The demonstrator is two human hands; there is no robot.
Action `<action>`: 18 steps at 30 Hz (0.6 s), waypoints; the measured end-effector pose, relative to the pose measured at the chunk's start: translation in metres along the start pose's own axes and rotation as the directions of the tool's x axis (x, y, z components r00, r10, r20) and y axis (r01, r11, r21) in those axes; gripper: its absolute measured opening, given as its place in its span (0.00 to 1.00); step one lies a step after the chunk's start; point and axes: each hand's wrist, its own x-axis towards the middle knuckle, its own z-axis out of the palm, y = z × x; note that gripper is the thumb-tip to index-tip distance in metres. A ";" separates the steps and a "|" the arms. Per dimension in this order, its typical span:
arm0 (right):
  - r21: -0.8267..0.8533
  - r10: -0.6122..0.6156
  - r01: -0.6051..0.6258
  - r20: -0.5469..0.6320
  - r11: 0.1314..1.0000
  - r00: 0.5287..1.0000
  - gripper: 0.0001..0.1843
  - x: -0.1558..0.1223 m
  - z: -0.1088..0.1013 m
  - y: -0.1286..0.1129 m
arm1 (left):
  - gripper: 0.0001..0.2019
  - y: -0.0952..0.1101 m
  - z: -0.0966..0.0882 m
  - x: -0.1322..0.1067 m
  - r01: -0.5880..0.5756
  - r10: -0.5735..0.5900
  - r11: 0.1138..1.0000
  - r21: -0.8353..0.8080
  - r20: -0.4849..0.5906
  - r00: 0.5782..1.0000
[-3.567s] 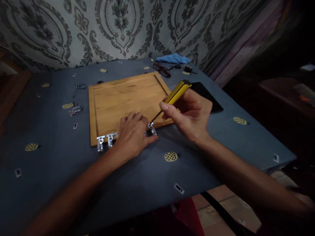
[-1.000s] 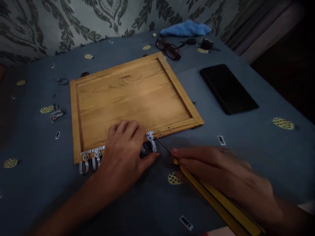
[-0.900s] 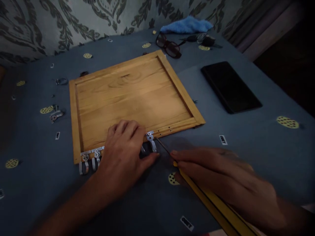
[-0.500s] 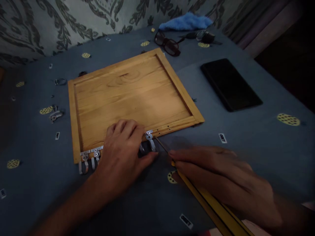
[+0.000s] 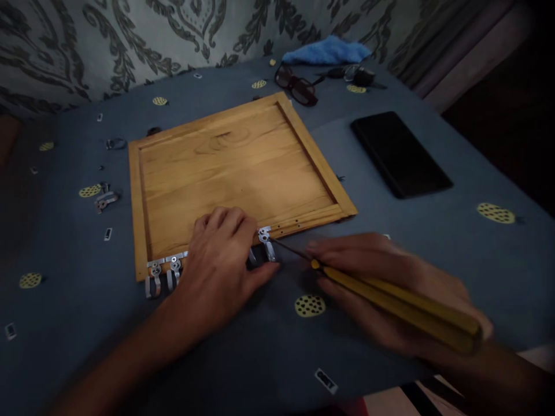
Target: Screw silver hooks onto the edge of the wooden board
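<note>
A framed wooden panel (image 5: pixel 217 162) lies on the table with metal hooks (image 5: pixel 155 274) fixed along its near edge. My left hand (image 5: pixel 221 254) is closed over that edge, fingers curled on the wood and covering the middle hooks. Its thumb reaches the rightmost hook (image 5: pixel 265 236). My right hand (image 5: pixel 377 251) grips a screwdriver (image 5: pixel 403 297) by its yellow handle, slightly blurred. The thin shaft points left, its tip at or very close to that rightmost hook; contact is hard to tell. Small dark holes show in the frame to the right of it.
Loose hook pieces (image 5: pixel 106 199) and another metal piece (image 5: pixel 116 143) lie left of the panel. A black phone (image 5: pixel 401 153) rests at the right. Behind are sunglasses (image 5: pixel 299 86), a blue cloth (image 5: pixel 329 51) and keys (image 5: pixel 358 75). A patterned wall stands at the back.
My right hand has shifted and turned, so the screwdriver handle has swung up and to the right and lies flatter. My left hand stays over the hooks. The view has moved slightly.
</note>
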 end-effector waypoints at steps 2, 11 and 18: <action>0.027 0.001 -0.001 0.005 1.000 1.000 0.17 0.007 -0.002 0.003 | 0.13 0.000 -0.001 0.000 0.012 -0.012 1.000 0.002 0.015 1.000; 0.059 0.052 -0.043 -0.165 0.997 0.985 0.08 0.012 0.009 0.003 | 0.15 0.006 -0.009 0.006 0.103 -0.105 0.994 0.026 0.109 0.988; 0.117 0.093 -0.071 -0.195 0.991 0.976 0.06 0.014 0.013 0.005 | 0.16 0.006 -0.008 0.006 0.103 -0.107 0.994 0.038 0.101 0.989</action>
